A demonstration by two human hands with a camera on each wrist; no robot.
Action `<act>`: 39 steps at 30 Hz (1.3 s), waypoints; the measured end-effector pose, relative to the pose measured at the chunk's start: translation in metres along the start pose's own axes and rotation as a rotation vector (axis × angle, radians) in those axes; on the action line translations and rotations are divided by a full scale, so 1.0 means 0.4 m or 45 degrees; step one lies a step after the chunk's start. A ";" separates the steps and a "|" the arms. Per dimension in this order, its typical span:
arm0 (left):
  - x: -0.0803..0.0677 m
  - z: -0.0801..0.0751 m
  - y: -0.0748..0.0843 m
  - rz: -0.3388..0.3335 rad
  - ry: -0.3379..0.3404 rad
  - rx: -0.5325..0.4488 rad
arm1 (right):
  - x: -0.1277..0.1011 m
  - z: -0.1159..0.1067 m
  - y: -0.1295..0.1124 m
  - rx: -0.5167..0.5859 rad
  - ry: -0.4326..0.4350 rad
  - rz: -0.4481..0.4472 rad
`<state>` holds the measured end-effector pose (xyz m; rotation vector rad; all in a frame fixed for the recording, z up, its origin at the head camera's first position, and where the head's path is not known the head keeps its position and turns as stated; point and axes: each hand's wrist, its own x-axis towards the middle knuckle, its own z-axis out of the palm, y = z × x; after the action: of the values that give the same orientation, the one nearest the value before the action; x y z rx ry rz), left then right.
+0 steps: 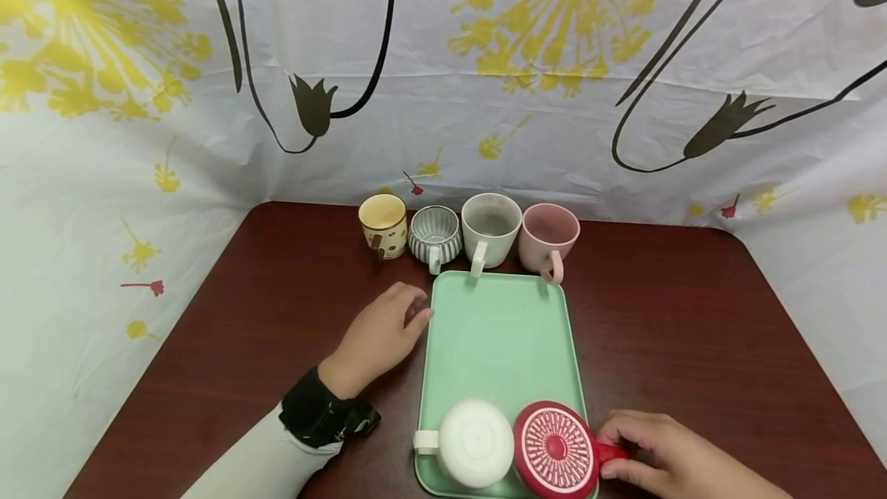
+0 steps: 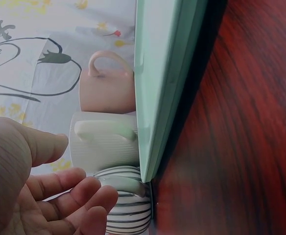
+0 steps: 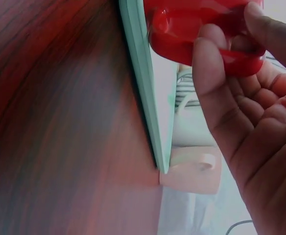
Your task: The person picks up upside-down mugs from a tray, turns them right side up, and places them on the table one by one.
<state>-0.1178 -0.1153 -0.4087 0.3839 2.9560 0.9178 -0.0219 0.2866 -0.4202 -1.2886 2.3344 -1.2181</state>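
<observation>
The right hand [image 1: 675,457] pinches the handle of the red cup [image 1: 557,450], thumb and fingers curled round it. The cup is upside down on the near right corner of the green tray [image 1: 495,337], its ribbed base showing a pattern of white spokes around a red centre. The left hand [image 1: 379,337] rests on the table [image 1: 679,314] with relaxed fingers, holding nothing, fingertips just at the tray's left rim.

Beside the red cup, touching it, sits an inverted white cup [image 1: 471,443]. The frame edge cuts off the near rim of both. Behind the tray stand 4 upright cups: yellow cup [image 1: 383,226], striped cup [image 1: 434,236], grey cup [image 1: 490,228], pink cup [image 1: 550,239].

The right wrist view alone shows the glossy red handle [image 3: 206,41] pressed between thumb and fingers; the left wrist view shows the back cups from the side, blurred.
</observation>
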 end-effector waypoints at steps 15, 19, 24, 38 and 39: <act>-0.004 0.000 0.003 -0.004 -0.008 -0.022 | 0.009 0.013 -0.004 -0.377 0.167 -0.110; -0.004 0.000 0.003 -0.006 -0.007 -0.023 | 0.009 0.001 -0.005 -0.386 0.204 -0.062; -0.006 -0.001 0.004 -0.005 -0.006 -0.022 | 0.005 -0.011 0.003 -0.342 0.261 0.008; -0.005 -0.003 0.004 0.002 -0.007 -0.036 | 0.018 -0.042 0.023 -0.011 0.437 0.407; -0.005 -0.002 0.004 0.003 -0.007 -0.035 | 0.023 -0.044 0.023 0.025 0.447 0.445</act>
<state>-0.1157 -0.1150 -0.4072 0.3888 2.9357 0.9546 -0.0423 0.2920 -0.4140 -0.6553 2.6282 -1.4280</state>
